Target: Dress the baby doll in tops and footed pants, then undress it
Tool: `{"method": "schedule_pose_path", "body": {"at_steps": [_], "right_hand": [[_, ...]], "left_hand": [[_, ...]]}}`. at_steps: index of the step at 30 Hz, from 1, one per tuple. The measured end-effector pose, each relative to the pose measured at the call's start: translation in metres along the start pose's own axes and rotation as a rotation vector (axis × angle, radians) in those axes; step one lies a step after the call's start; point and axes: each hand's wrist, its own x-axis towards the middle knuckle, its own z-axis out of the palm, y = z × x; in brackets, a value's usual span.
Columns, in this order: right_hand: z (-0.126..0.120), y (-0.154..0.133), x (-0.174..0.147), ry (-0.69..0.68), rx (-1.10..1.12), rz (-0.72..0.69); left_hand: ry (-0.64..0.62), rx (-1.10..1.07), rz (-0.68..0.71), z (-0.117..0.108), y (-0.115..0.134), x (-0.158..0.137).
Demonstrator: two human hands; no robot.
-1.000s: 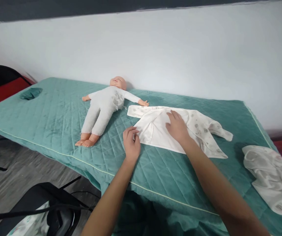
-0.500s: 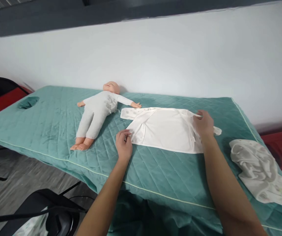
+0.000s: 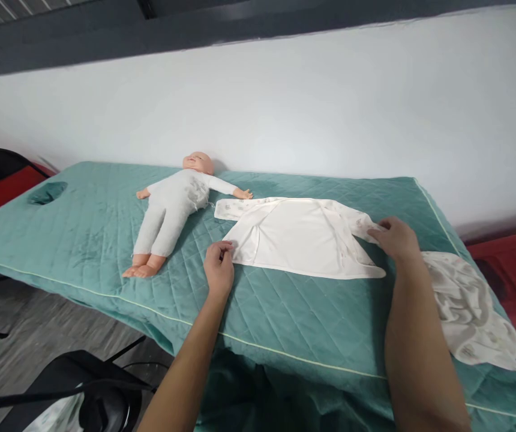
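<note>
Garment: white long-sleeved baby top of thin cloth (image 3: 300, 237), spread flat on the bed in front of the person, its faint small print visible on the sleeves; the body is smooth apart from a few creases at its left side, and its lower right corner runs out to a point.
Right sleeve end: pinched between the thumb and fingers of the right hand (image 3: 395, 237), which are closed on the cloth.
Lower left corner: touched by the left hand (image 3: 219, 264), its fingers curled in and nearly closed; whether they grip the edge, I cannot tell.
Left sleeve: stretched out toward the doll, its end just beside the doll's nearer hand.
Doll: pale grey cloth-bodied baby doll with peach plastic head, hands and feet (image 3: 168, 210), on its back left of the garment, head by the wall, arms spread, a rough frayed patch on its side.
Crumpled cloth: white printed fabric heap (image 3: 467, 312), right of the garment, partly behind the right forearm.
Bed: green quilted cover with pale piping (image 3: 298, 318), a round hole (image 3: 47, 193) near its far left end.
Surroundings: plain white wall (image 3: 285, 120) behind; black folding chair with a red panel (image 3: 3, 180) at left; red plastic furniture (image 3: 514, 279), partly visible, at right.
</note>
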Motion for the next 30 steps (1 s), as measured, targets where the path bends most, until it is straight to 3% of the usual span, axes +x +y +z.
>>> {"method": "schedule_pose_path", "body": {"at_steps": [4, 7, 10, 16, 26, 30], "right_hand": [[0.006, 0.004, 0.005, 0.424, 0.129, -0.015], [0.011, 0.004, 0.004, 0.588, 0.172, -0.07], [0.015, 0.003, 0.002, 0.546, 0.17, -0.039], [0.011, 0.005, 0.0, 0.318, 0.116, 0.238], [0.008, 0.006, 0.002, 0.219, 0.137, 0.213], [0.007, 0.007, 0.003, 0.251, 0.169, 0.162]], "left_hand": [[-0.001, -0.002, -0.041, 0.0, 0.0, 0.0], [0.0, 0.051, -0.072, -0.001, 0.001, 0.0], [0.002, 0.065, -0.079, -0.001, 0.002, 0.001], [-0.001, 0.056, -0.095, -0.001, 0.002, 0.001], [-0.027, 0.038, -0.095, -0.001, 0.004, 0.0], [-0.042, 0.019, -0.078, -0.001, 0.002, 0.0]]}}
